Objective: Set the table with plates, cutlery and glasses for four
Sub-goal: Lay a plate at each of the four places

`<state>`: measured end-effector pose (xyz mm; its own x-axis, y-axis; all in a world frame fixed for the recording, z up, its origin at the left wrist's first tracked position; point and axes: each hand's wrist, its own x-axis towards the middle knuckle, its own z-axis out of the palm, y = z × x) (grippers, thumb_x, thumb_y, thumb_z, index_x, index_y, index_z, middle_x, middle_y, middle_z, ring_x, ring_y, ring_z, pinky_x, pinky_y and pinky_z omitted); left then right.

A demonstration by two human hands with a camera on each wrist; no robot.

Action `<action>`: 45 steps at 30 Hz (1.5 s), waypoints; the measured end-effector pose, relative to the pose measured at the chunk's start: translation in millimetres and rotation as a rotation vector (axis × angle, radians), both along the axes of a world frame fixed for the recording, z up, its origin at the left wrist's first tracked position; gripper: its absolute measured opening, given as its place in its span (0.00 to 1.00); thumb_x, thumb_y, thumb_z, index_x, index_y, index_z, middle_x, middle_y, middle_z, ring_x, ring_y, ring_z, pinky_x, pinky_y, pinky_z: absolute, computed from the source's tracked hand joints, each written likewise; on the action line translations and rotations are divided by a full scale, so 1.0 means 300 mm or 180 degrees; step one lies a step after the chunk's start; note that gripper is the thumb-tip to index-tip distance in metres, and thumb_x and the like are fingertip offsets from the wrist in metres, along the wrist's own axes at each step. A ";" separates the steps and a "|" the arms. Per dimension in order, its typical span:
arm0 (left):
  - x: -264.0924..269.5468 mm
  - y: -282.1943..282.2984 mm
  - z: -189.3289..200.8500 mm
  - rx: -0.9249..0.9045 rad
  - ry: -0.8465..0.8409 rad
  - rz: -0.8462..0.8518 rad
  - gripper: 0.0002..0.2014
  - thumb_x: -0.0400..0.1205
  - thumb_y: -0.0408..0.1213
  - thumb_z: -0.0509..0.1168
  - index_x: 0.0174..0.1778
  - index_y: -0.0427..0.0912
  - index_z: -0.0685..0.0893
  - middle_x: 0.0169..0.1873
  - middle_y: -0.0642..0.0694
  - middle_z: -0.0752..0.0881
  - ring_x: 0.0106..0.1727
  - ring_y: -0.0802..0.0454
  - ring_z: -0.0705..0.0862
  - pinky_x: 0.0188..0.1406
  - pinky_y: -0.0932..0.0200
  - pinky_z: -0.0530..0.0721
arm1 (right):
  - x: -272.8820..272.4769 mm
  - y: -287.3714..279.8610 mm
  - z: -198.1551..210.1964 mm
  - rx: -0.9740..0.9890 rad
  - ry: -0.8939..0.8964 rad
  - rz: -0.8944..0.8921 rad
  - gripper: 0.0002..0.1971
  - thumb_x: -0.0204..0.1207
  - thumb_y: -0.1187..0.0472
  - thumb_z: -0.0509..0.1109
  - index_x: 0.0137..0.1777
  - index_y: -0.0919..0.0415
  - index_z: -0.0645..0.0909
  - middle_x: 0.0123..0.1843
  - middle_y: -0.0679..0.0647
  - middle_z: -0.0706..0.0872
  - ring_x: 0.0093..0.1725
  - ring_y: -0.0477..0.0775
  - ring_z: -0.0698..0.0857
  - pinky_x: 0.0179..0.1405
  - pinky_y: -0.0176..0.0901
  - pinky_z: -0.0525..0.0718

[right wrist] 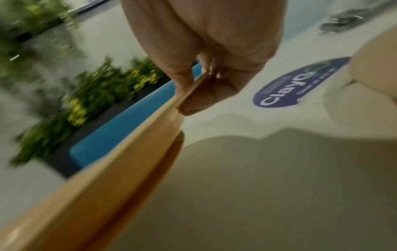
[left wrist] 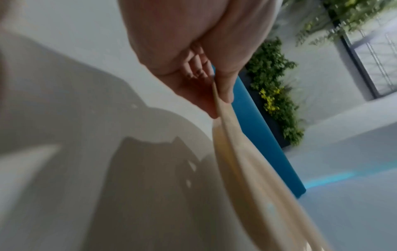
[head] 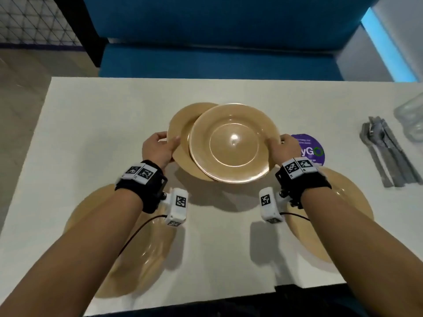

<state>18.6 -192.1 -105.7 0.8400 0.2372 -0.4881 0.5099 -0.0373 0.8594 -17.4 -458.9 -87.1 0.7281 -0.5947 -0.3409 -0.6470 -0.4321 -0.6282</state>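
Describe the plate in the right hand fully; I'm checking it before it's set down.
The upper plate is round, glossy tan, ceramic-looking, with a wide flat rim and a sunken centre catching a light glare. It is empty, held above the table, slightly tilted, overlapping a second plate held by the left hand. The right hand pinches its right rim.

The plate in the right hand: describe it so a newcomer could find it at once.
On the white table, look to the middle, in front of the blue bench. Two tan plates overlap there, held above the tabletop. The right hand pinches the upper plate; it lies over the lower plate, held by the left hand, and shows its whole face.
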 end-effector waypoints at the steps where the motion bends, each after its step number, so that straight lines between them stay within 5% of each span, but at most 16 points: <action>1: 0.019 -0.026 -0.009 0.0061 0.0001 0.0015 0.16 0.75 0.34 0.73 0.58 0.38 0.82 0.44 0.39 0.87 0.37 0.47 0.86 0.40 0.50 0.89 | 0.019 -0.044 0.004 0.0031 -0.0068 -0.0163 0.18 0.79 0.54 0.63 0.60 0.67 0.80 0.55 0.61 0.85 0.49 0.61 0.81 0.42 0.41 0.69; 6: 0.088 -0.106 -0.051 0.0271 -0.0016 0.0261 0.19 0.76 0.36 0.73 0.62 0.37 0.81 0.45 0.40 0.87 0.39 0.45 0.86 0.40 0.50 0.88 | 0.114 -0.244 -0.034 0.0381 0.0088 -0.0833 0.18 0.83 0.53 0.57 0.63 0.66 0.78 0.61 0.63 0.83 0.58 0.65 0.82 0.48 0.43 0.79; 9: 0.101 -0.130 -0.073 0.0249 0.0012 0.0420 0.19 0.77 0.35 0.71 0.64 0.37 0.79 0.44 0.43 0.87 0.42 0.46 0.86 0.44 0.49 0.88 | 0.151 -0.293 -0.067 0.0266 0.0243 -0.0615 0.12 0.78 0.55 0.61 0.33 0.56 0.69 0.42 0.59 0.81 0.44 0.64 0.81 0.33 0.38 0.79; 11: 0.099 -0.137 -0.083 0.0222 0.0002 0.0463 0.19 0.78 0.35 0.70 0.64 0.37 0.78 0.42 0.44 0.86 0.39 0.50 0.86 0.43 0.50 0.88 | 0.162 -0.281 -0.084 0.0248 0.0449 -0.0559 0.19 0.79 0.54 0.62 0.29 0.59 0.63 0.42 0.61 0.79 0.46 0.66 0.81 0.41 0.47 0.77; 13: 0.095 -0.141 -0.088 0.0246 -0.0051 0.0504 0.19 0.78 0.36 0.70 0.64 0.37 0.78 0.42 0.43 0.86 0.36 0.53 0.85 0.42 0.51 0.88 | 0.181 -0.247 -0.094 0.0512 0.0462 -0.0581 0.19 0.81 0.51 0.61 0.34 0.64 0.70 0.45 0.65 0.81 0.46 0.65 0.81 0.42 0.49 0.76; 16: 0.089 -0.133 -0.091 0.0280 -0.0099 0.0556 0.19 0.78 0.36 0.70 0.65 0.36 0.78 0.41 0.44 0.86 0.36 0.54 0.85 0.38 0.53 0.87 | 0.182 -0.190 -0.096 0.1993 -0.0046 -0.1108 0.16 0.84 0.57 0.58 0.66 0.67 0.73 0.44 0.59 0.80 0.42 0.57 0.82 0.40 0.45 0.85; 18: 0.085 -0.112 -0.094 0.0305 -0.0114 0.0594 0.20 0.78 0.38 0.70 0.65 0.37 0.79 0.44 0.42 0.87 0.39 0.50 0.86 0.40 0.52 0.88 | 0.166 -0.118 -0.094 0.2628 -0.0203 -0.1803 0.15 0.82 0.61 0.62 0.64 0.68 0.74 0.40 0.57 0.80 0.39 0.52 0.82 0.44 0.43 0.87; 21: 0.080 -0.054 -0.099 0.0334 -0.0103 0.0619 0.20 0.74 0.42 0.71 0.62 0.40 0.81 0.43 0.43 0.88 0.47 0.43 0.89 0.54 0.42 0.87 | 0.131 0.046 -0.095 0.2449 -0.0031 -0.1216 0.11 0.75 0.58 0.70 0.44 0.69 0.79 0.37 0.58 0.84 0.36 0.55 0.84 0.42 0.45 0.86; 26: 0.086 0.106 -0.105 0.0342 -0.0100 0.0646 0.22 0.71 0.45 0.69 0.61 0.42 0.82 0.45 0.41 0.89 0.50 0.41 0.89 0.56 0.39 0.86 | 0.152 0.272 -0.126 0.1293 -0.0026 0.0325 0.06 0.71 0.57 0.71 0.43 0.59 0.84 0.37 0.57 0.87 0.43 0.60 0.88 0.52 0.57 0.88; 29: 0.113 0.234 -0.089 0.0407 -0.0117 0.0619 0.20 0.76 0.41 0.69 0.63 0.41 0.81 0.46 0.41 0.88 0.51 0.42 0.88 0.57 0.40 0.86 | 0.188 0.372 -0.116 0.1255 -0.0006 0.0430 0.13 0.73 0.62 0.72 0.56 0.63 0.85 0.40 0.58 0.88 0.37 0.54 0.87 0.51 0.50 0.89; 33: 0.158 0.419 -0.083 0.0630 -0.0078 0.0382 0.21 0.77 0.41 0.66 0.66 0.42 0.80 0.52 0.39 0.88 0.53 0.42 0.88 0.58 0.41 0.85 | 0.219 0.534 -0.114 0.1131 -0.0048 0.0695 0.16 0.74 0.61 0.73 0.61 0.62 0.84 0.35 0.53 0.86 0.37 0.54 0.88 0.53 0.48 0.88; 37: 0.199 0.541 -0.088 0.0779 0.0007 0.0241 0.21 0.77 0.39 0.64 0.68 0.43 0.78 0.53 0.39 0.88 0.55 0.41 0.87 0.58 0.40 0.85 | 0.270 0.644 -0.140 0.1028 -0.0070 0.0838 0.31 0.72 0.64 0.74 0.75 0.58 0.72 0.38 0.55 0.87 0.44 0.58 0.90 0.59 0.52 0.85; 45: 0.259 0.674 -0.086 0.1237 0.0040 0.0030 0.27 0.78 0.35 0.65 0.74 0.49 0.71 0.54 0.45 0.85 0.57 0.46 0.84 0.64 0.50 0.81 | 0.321 0.773 -0.155 0.0881 -0.0159 0.0984 0.34 0.71 0.67 0.74 0.78 0.53 0.69 0.40 0.52 0.87 0.49 0.55 0.90 0.60 0.43 0.84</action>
<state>96.3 10.2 -131.5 0.8314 0.4141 -0.3705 0.5222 -0.3543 0.7757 78.9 -227.1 -133.6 0.8777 -0.2364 -0.4168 -0.4790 -0.4118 -0.7752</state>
